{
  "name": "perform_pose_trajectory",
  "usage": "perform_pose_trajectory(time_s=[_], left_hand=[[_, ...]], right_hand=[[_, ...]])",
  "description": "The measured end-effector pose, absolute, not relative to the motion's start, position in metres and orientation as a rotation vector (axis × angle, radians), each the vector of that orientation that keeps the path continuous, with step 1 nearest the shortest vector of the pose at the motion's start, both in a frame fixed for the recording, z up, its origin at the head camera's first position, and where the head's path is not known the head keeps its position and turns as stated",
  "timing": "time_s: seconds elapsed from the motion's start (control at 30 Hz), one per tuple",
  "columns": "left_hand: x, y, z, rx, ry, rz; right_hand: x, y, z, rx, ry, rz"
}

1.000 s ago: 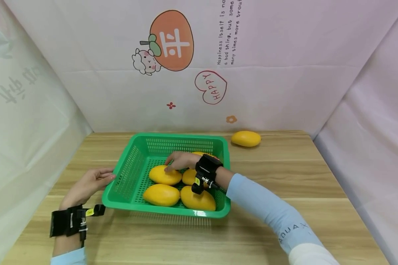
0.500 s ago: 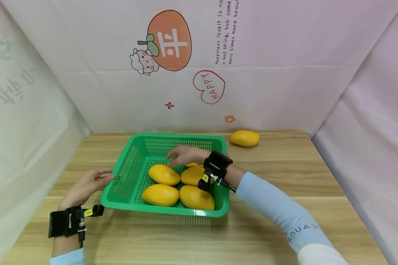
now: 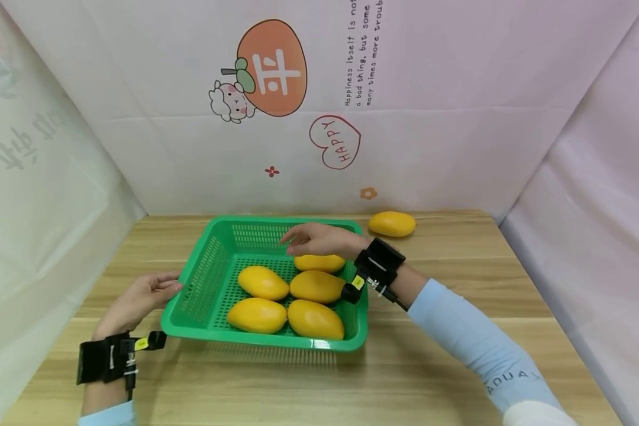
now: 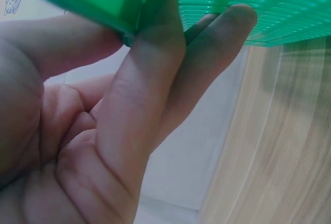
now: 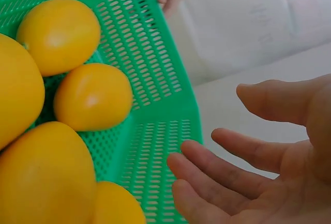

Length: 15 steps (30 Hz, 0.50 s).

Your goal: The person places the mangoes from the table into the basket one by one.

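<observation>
A green plastic basket point(image 3: 197, 332) with slotted walls holds several yellow mangoes point(image 3: 258, 315). At its left side my left hand point(image 3: 141, 300) grips the rim, and in the left wrist view the fingers point(image 4: 155, 48) lie against the outer wall below the rim. My right hand point(image 3: 319, 238) hovers over the back right part of the basket, above a mango point(image 3: 319, 264) that it partly covers in the head view. Its fingers point(image 5: 222, 172) are spread loosely in the right wrist view, with nothing between them and the thumb.
Another mango point(image 3: 391, 224) lies on the wooden table point(image 3: 458, 278) behind and to the right of the basket. White printed cloth point(image 3: 431, 106) hangs along the table's back edge and both sides.
My right hand has let go of the middle mango in the basket and moved up, back and to the right. The left hand stays at the basket's left rim.
</observation>
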<state>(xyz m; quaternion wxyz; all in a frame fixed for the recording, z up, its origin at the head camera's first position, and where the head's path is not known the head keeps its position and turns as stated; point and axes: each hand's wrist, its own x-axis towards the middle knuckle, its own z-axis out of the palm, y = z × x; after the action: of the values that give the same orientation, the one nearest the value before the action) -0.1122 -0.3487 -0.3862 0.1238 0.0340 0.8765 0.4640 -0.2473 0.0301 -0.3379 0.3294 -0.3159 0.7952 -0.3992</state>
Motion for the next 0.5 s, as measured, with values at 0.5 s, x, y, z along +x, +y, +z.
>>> perform_pose_trajectory(time_s=[0.5], left_hand=[[-0.114,-0.348,-0.389,0.127,2.527,1.407]], right_hand=[[-0.26,0.075,-0.337,-0.813,1.966,-1.289]])
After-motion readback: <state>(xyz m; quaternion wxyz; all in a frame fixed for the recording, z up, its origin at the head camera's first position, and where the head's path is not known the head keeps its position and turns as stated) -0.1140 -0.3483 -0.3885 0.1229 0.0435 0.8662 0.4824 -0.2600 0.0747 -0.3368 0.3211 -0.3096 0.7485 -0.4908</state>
